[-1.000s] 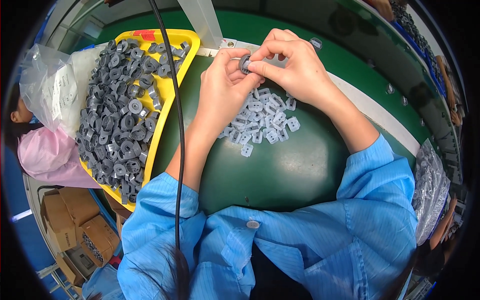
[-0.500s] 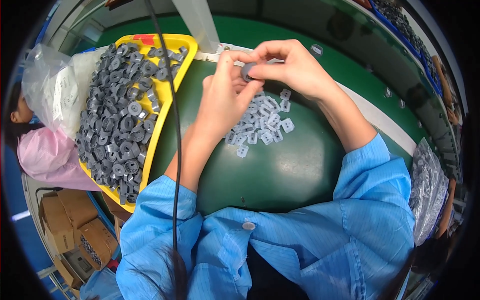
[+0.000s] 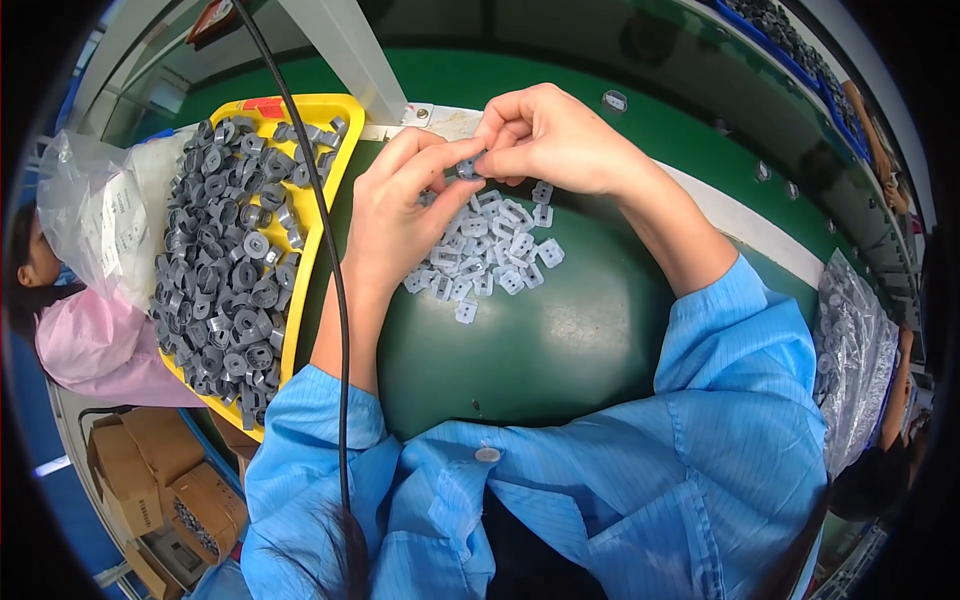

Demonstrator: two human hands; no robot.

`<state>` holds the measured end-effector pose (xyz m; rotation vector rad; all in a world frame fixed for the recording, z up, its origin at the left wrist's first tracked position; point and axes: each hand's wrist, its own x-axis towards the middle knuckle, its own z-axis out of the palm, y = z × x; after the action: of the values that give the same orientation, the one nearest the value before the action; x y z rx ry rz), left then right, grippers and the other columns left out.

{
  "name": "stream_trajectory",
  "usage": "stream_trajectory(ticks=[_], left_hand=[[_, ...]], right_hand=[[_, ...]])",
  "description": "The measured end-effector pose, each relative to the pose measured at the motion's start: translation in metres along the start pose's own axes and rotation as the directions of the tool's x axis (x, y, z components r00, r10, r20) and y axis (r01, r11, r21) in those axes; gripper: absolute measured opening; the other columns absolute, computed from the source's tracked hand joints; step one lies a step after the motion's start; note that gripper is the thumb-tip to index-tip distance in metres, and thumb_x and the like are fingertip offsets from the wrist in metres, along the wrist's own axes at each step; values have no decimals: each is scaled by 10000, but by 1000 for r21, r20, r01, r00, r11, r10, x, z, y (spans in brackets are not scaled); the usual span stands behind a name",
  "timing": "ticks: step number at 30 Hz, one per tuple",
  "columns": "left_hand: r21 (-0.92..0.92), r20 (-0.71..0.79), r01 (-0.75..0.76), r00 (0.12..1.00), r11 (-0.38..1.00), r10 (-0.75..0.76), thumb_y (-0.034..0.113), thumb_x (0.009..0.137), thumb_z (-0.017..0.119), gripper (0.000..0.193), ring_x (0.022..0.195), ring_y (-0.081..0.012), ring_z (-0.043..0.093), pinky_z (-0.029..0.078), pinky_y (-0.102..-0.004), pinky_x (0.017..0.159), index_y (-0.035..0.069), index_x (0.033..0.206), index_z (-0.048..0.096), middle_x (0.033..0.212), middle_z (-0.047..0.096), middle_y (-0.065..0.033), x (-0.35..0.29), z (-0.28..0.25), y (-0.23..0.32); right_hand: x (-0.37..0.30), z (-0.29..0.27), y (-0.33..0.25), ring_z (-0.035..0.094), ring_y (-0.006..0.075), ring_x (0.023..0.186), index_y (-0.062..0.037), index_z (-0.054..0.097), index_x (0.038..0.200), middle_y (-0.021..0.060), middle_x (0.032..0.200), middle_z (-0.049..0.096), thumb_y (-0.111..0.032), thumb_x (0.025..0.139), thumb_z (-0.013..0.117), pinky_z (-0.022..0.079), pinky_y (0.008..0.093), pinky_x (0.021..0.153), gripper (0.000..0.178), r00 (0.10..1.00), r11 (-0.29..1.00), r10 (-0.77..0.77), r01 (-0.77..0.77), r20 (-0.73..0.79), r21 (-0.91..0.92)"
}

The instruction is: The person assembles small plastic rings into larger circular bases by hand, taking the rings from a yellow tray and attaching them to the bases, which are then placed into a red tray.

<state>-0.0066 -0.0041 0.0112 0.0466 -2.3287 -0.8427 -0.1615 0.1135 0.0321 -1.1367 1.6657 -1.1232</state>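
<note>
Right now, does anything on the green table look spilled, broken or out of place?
Nothing stands out. The small pale clips lie in one loose heap under both hands, one clip slightly apart. The dark grey parts stay inside the yellow tray.

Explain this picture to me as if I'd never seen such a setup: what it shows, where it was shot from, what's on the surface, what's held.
There is no machine here, only a person in blue sleeves. The camera sits on their head and looks down, so straight edges bend. The left hand and right hand meet above a green mat, pinching one small grey part between their fingers. Under them lies a pile of pale square pieces. To the left, a yellow tray holds many grey round parts. Beside it is a clear bag.
</note>
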Motion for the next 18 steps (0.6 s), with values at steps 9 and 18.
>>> stream_trajectory(ticks=[9,18], left_hand=[[-10,-165,-44,985,999,41,38,662,782,431,662,-144,547,476,-259,588,147,1069,690,823,568,-29,1,3,-5],[300,-78,-78,991,951,106,45,705,677,350,872,-265,559,444,-373,782,100,1049,650,927,568,-71,4,-9,-3]], right_hand=[[6,-4,10,613,90,832,-18,590,1075,46,921,650,-109,830,666,502,201,735,272,997,771,-45,-4,61,637],[21,-35,42,532,83,689,-27,596,954,20,824,606,-64,778,609,422,205,602,181,1000,758,-25,19,0,652]])
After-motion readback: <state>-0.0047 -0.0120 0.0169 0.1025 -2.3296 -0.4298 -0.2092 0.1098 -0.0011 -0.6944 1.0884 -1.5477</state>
